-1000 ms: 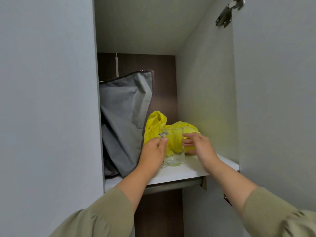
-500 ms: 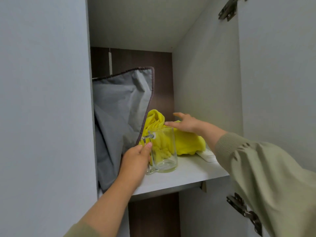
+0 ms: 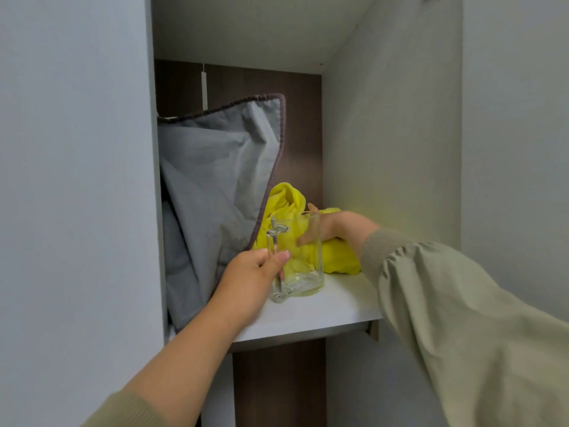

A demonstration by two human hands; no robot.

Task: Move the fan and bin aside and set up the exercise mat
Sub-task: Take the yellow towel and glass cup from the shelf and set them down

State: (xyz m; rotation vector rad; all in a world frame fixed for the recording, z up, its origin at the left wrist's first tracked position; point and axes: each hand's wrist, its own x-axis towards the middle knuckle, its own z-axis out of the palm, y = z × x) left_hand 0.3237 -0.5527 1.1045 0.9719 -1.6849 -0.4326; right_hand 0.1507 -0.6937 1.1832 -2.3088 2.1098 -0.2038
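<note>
No fan, bin or exercise mat is in view. I face an open cupboard. A clear glass mug (image 3: 303, 257) stands on the white shelf (image 3: 311, 315). My left hand (image 3: 251, 280) grips the mug's handle. My right hand (image 3: 334, 226) reaches behind the mug and holds the crumpled yellow cloth (image 3: 337, 257) at the shelf's back right; its fingers show through the glass, curled into the cloth.
A grey fabric bag (image 3: 215, 192) with a dark trimmed edge leans upright in the shelf's left half, against the left cupboard wall (image 3: 77, 180). The right inner wall (image 3: 391, 134) and the open door (image 3: 517, 149) close in the right side. A dark brown back panel (image 3: 301, 124) is behind.
My right hand has dropped from above the yellow cloth down onto it, behind the mug. My left hand stays on the mug's handle, and the mug stands in the same spot.
</note>
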